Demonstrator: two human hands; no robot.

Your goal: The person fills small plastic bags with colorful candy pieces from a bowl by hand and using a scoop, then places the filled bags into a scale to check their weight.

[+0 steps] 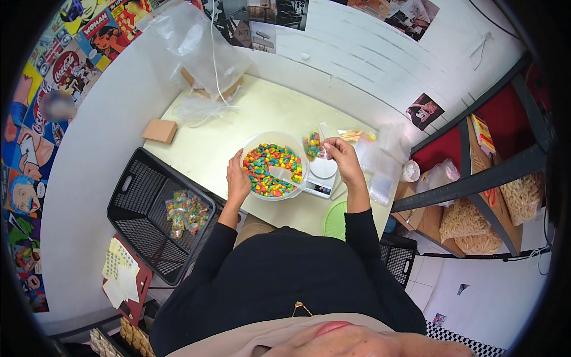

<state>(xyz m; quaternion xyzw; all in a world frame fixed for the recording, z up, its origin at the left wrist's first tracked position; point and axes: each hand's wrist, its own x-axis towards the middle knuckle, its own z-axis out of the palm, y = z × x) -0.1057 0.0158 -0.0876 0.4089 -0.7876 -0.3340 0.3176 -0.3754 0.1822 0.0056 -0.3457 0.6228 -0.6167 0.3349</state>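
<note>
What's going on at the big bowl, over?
Left hand against the bowl's left side. Right hand pinching a small clear bag of colourful bits. Scoop lying in the bowl's colourful bits.

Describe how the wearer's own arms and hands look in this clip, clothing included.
Both arms wear plain, near-black sleeves, the left sleeve and right sleeve alike, with no print visible. Each ends on the forearm, short of the wrist. The left hand and right hand are ungloved; any small jewellery is too small to tell.
</note>
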